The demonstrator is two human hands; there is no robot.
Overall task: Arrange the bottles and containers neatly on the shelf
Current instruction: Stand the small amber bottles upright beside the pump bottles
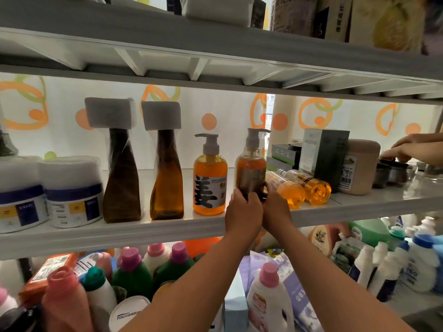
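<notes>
On the middle shelf [119, 232] an amber pump bottle [251, 164] stands upright, and both hands hold its base. My left hand [242, 212] grips it from the left, my right hand [275, 210] from the right. To its left stand an orange pump bottle [210, 180] with a large black character, then two tall brown bottles [167, 178] [122, 180] with white foam caps. Two white tubs [72, 192] [20, 195] sit at the far left. Just right of my hands two orange bottles [291, 191] [314, 189] lie on their sides.
Dark boxes [323, 156] and a beige tub [362, 166] stand further right. Another person's hand [412, 149] touches dark jars [393, 172] at the far right. The shelf below holds several detergent bottles [130, 271]. Boxes sit on the top shelf [215, 41].
</notes>
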